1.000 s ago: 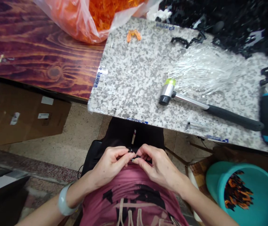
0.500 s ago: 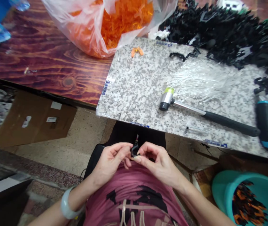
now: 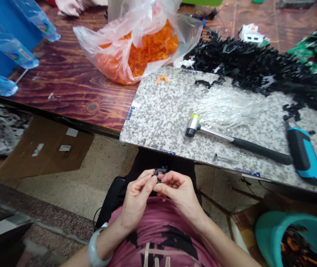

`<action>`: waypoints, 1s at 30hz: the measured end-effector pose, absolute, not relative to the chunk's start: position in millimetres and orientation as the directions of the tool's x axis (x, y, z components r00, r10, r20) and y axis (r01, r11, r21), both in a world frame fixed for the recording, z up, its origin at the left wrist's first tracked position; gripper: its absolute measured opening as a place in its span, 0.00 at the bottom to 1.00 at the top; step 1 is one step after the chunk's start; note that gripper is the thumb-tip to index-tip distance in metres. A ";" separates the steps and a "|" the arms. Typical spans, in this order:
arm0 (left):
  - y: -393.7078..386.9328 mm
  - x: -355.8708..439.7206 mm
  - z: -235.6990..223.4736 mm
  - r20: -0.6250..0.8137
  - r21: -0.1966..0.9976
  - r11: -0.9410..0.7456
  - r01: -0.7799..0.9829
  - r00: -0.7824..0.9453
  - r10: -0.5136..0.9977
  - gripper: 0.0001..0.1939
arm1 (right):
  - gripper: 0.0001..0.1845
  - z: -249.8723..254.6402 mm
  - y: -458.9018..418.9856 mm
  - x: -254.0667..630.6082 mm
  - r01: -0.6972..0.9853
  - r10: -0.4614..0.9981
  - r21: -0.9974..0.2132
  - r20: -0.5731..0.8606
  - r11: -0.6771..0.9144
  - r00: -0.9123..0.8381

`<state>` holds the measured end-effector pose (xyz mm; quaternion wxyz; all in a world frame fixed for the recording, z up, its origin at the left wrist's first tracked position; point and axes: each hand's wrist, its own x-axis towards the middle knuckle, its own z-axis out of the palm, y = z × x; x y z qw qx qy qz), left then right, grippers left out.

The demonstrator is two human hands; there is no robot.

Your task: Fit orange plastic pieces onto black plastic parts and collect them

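Close over my lap, both hands meet at a small curved black plastic part [image 3: 160, 171]. My left hand [image 3: 140, 191] pinches one side of it between thumb and fingers. From the other side my right hand [image 3: 176, 187] has its thumb and fingertips closed at the part's lower end; the fingers hide some of it. On the speckled stone slab [image 3: 158, 122] in front lie a mallet [image 3: 238, 144] with a black handle, a thin metal rod [image 3: 226, 158], a heap of thin clear strands [image 3: 230, 107] and one orange clip-like piece [image 3: 162, 79].
A plastic bag of orange pieces [image 3: 152, 50] stands behind the slab, beside a pile of black parts [image 3: 253, 63]. A blue-and-black tool [image 3: 307, 155] lies at right. Below are a teal bucket [image 3: 269, 230] of black-and-orange pieces and a cardboard box [image 3: 47, 148]. Bottles [image 3: 22, 55] stand at left.
The black part has turned between my fingers, its curve now pointing up and to the right. My view has tilted up, showing more of the far table.
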<state>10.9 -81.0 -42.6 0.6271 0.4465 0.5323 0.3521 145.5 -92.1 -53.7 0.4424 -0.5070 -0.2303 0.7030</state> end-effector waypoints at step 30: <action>-43.1 18.2 13.0 0.278 0.920 -0.361 0.153 0.395 0.876 0.10 | 0.06 37.4 -53.1 175.4 0.230 0.974 -0.947 0.204 0.223 -0.103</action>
